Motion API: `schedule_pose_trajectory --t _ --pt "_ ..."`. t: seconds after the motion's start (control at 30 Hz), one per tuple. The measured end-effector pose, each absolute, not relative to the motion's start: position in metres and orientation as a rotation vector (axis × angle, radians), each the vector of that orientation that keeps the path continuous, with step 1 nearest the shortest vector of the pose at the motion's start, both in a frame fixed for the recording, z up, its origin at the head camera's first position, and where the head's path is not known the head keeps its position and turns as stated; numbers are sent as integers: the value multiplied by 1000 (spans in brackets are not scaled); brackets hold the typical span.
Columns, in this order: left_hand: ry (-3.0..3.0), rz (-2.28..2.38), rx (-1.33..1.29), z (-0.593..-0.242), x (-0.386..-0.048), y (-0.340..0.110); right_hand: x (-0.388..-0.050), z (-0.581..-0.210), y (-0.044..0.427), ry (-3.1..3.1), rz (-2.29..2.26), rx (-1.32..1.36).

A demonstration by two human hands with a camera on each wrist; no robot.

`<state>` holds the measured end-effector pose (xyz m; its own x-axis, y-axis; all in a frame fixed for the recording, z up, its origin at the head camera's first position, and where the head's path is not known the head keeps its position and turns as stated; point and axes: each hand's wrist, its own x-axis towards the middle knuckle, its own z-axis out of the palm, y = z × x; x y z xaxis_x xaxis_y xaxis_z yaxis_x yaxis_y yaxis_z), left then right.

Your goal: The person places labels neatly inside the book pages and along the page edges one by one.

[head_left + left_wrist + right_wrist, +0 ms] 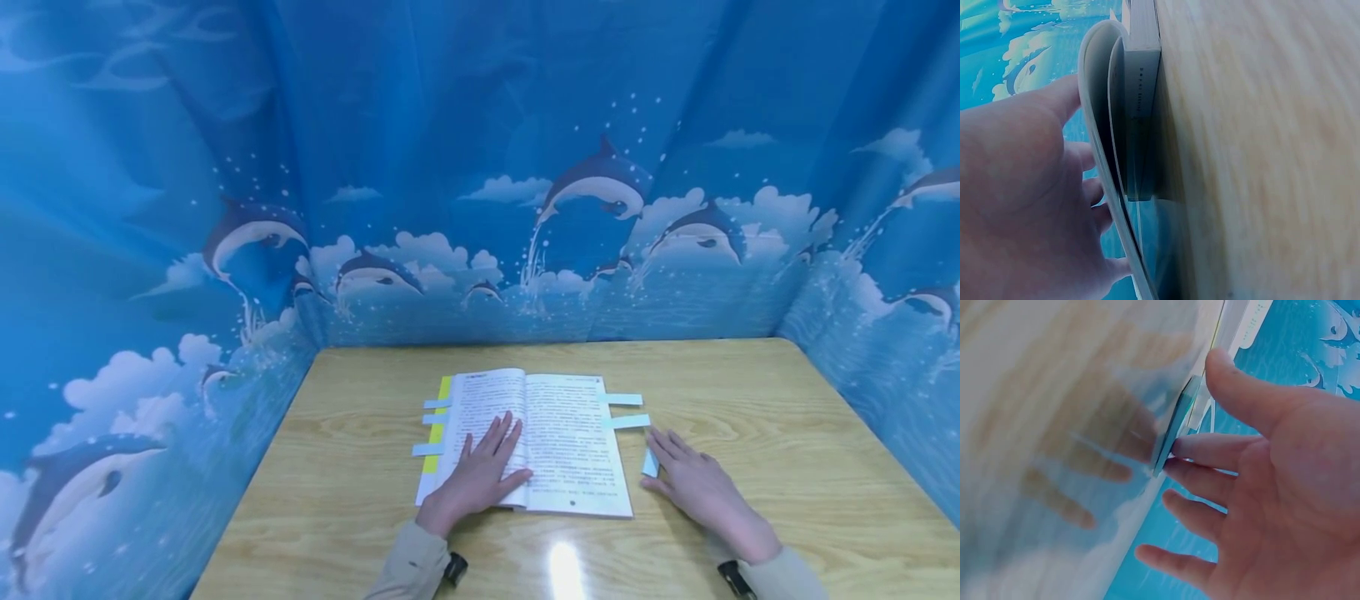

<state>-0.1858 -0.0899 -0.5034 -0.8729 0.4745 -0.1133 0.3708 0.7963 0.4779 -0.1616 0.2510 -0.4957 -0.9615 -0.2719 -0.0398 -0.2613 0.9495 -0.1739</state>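
An open book lies on the table, printed pages facing up. My left hand rests with spread fingers on its left page, near the spine. In the left wrist view, the left hand touches the curved pages from above. Right of the book, my right hand is low over a small light-blue pad of sticky notes. Seen from the right wrist, the pad lies beside the index and middle fingertips of the right hand, its thumb near the other end.
Pale blue sticky tabs stick out from both sides of the book, two at the right and three at the left. A yellow strip shows along the left edge. The wooden table meets a blue dolphin-print curtain.
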Motion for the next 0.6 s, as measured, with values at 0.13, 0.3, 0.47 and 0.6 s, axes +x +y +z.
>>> schedule_pose_trajectory --t 0.13,0.3,0.47,0.6 --pt "2757 662 654 -504 -186 -90 -165 -495 256 3049 -195 -407" --pt "2761 658 656 -503 -186 -90 -173 -494 267 3063 -172 -420" --pt "2756 675 662 -502 -185 -91 -182 -494 275 3082 -209 -421" --pt "2743 688 667 -503 -185 -91 -188 -491 279 3092 -222 -402"
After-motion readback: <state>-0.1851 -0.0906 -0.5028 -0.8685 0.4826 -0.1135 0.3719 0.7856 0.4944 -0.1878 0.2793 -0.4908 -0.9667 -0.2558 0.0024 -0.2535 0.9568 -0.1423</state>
